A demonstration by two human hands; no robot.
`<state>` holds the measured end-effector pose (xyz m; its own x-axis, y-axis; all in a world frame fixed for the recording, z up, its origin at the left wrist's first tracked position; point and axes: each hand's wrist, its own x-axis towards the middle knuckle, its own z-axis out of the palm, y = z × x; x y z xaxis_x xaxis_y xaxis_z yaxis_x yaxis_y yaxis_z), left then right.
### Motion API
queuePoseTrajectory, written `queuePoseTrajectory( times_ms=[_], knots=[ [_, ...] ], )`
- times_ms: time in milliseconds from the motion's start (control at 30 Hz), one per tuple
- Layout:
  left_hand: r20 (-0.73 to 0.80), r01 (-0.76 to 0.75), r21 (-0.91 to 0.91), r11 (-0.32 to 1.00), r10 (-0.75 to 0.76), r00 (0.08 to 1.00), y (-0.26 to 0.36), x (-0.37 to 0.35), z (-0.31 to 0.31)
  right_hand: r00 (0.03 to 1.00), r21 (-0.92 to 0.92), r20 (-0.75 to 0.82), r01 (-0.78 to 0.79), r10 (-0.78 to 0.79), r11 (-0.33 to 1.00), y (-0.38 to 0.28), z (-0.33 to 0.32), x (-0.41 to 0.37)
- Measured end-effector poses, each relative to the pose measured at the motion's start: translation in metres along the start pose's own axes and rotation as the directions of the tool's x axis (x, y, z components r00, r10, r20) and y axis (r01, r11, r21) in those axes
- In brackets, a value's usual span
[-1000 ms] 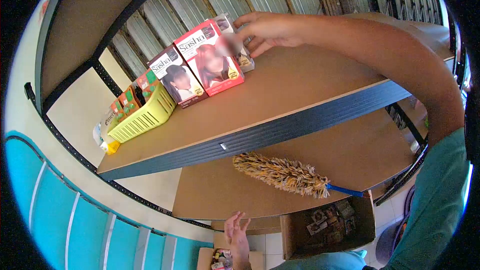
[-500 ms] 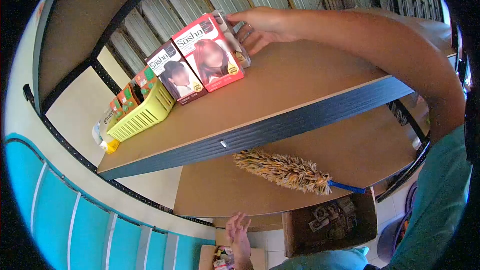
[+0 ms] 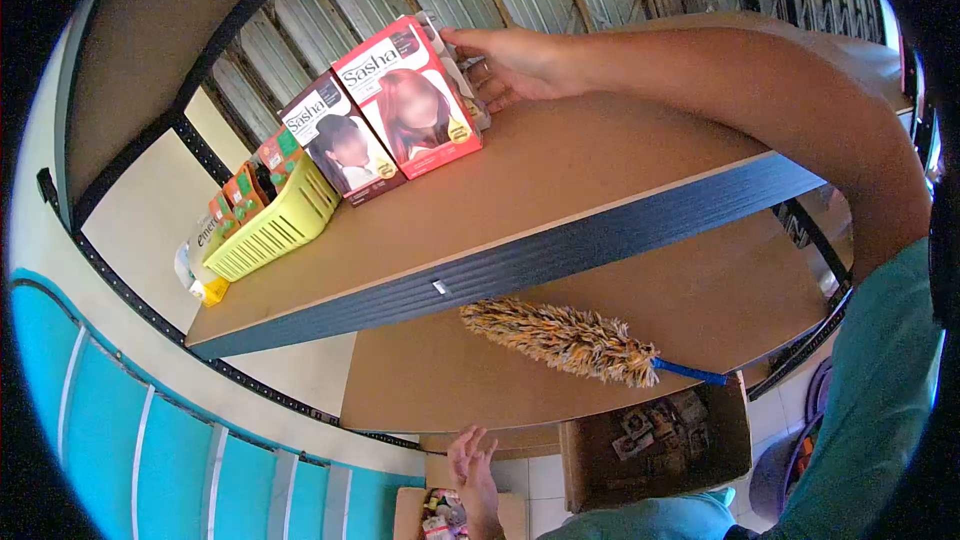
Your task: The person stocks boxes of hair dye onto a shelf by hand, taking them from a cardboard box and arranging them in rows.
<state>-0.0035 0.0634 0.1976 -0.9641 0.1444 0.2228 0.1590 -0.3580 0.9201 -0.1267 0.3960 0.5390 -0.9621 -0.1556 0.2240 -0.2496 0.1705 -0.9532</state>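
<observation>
On the upper shelf, my right hand (image 3: 515, 65) has its fingers bent against the side of a see-through, greyish pack (image 3: 465, 90). This pack stands against a red Sasha hair-colour box (image 3: 410, 105), which partly hides it; its contents are hard to make out. To the left, touching the red box, is a dark Sasha box (image 3: 345, 145), tilted in view like its neighbour. Beside that sits a yellow-green basket (image 3: 275, 225) holding orange and green packets (image 3: 240, 195). My left hand (image 3: 473, 465) hangs low, below the lower shelf, fingers apart and slightly bent, holding nothing.
A feather duster (image 3: 560, 340) with a blue handle lies on the lower shelf (image 3: 420, 380). Below are a cardboard box (image 3: 660, 445) with small packs and another carton (image 3: 410, 515) with goods. A white bottle with yellow (image 3: 205, 285) stands at the upper shelf's left end.
The whole view has shifted slightly, so the shelf and goods sit a little further left. My right hand stays at the see-through pack; my left hand barely differs.
</observation>
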Motion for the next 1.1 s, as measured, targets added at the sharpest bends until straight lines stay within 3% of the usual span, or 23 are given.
queuePoseTrajectory(
  times_ms=[467, 567, 767, 1100],
  knots=[
    [-0.007, 0.006, -0.005, 1.000, -0.006, 1.000, -0.007, 0.002, -0.006, 0.988, 0.063, 0.147, 0.037, -0.046, 0.997, 0.002, 0.001, 0.001],
    [-0.011, 0.020, -0.008, 1.000, -0.020, 1.000, -0.004, 0.003, -0.003, 0.995, 0.047, 0.050, 0.079, -0.081, 0.996, -0.001, 0.008, -0.005],
    [-0.008, 0.021, -0.024, 0.999, -0.022, 1.000, -0.008, 0.003, -0.005, 0.986, 0.076, 0.133, 0.093, -0.103, 0.993, 0.001, 0.004, -0.003],
    [-0.048, 0.051, -0.041, 0.998, -0.052, 0.997, -0.010, 0.001, -0.009, 0.989, 0.124, 0.145, 0.014, -0.032, 0.992, 0.006, -0.003, 0.007]
  ],
)
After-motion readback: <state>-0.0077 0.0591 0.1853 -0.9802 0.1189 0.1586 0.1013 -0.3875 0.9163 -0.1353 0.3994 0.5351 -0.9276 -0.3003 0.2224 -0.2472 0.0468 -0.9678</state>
